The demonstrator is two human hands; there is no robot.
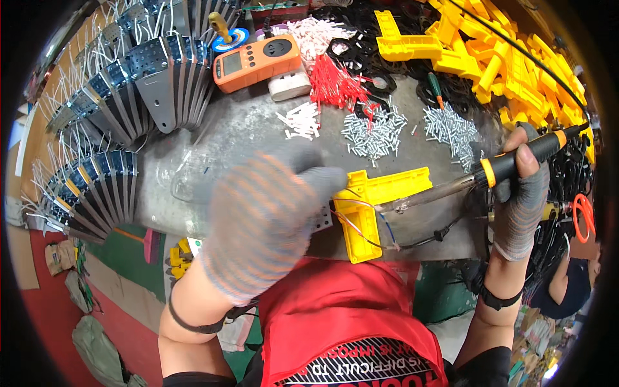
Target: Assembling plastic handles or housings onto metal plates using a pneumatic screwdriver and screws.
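Observation:
My left hand (pixel 261 216), in a grey striped glove and blurred, is closed at the left of a yellow plastic housing (pixel 367 219). A grey perforated metal plate (pixel 322 220) peeks out from under it; most of that plate is hidden. Thin white and blue wires cross the housing, and a black cord with a small connector (pixel 441 233) runs off to the right. Gloved with bare fingertips, my right hand (pixel 525 187) grips a soldering iron (pixel 529 158) by its black and orange handle. Its metal tip points left, at the wires over the housing.
Beyond the hands lie silver screws (pixel 374 132), more screws (pixel 451 132), white sleeves (pixel 300 120) and red pieces (pixel 335 80). An orange meter (pixel 258 61) stands behind. Yellow housings (pixel 509 64) pile up far right; perforated metal plates with wires (pixel 171 84) line the left.

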